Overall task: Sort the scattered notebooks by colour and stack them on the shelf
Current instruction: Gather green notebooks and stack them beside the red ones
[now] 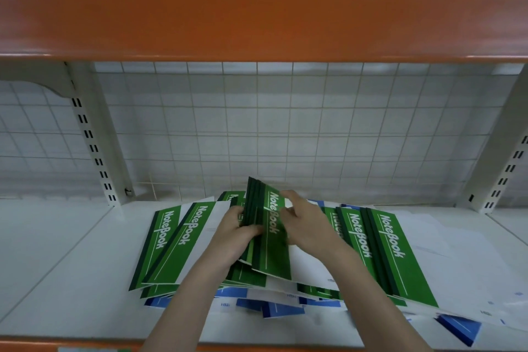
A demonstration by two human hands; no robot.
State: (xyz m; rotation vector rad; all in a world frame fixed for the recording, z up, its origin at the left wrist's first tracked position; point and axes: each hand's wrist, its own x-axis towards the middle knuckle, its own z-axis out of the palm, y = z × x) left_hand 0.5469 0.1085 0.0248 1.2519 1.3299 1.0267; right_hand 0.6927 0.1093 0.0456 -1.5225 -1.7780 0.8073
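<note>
Both forearms reach up from the lower frame; left hand [238,233] and right hand [307,226] clasp a green notebook bundle [267,230] at centre, apparently squaring it above the scattered notebooks [380,248] on the shelf [57,266]

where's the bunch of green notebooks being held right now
In the head view, the held green notebooks sit centre, raised between both hands, left hand and right hand, above the scattered pile.

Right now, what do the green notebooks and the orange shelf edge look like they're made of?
The green notebooks look like thin paper with printed card covers, slightly glossy; the held bundle flexes a little. The orange shelf edge looks like painted metal, smooth with a soft sheen, though plastic can't be ruled out.
</note>
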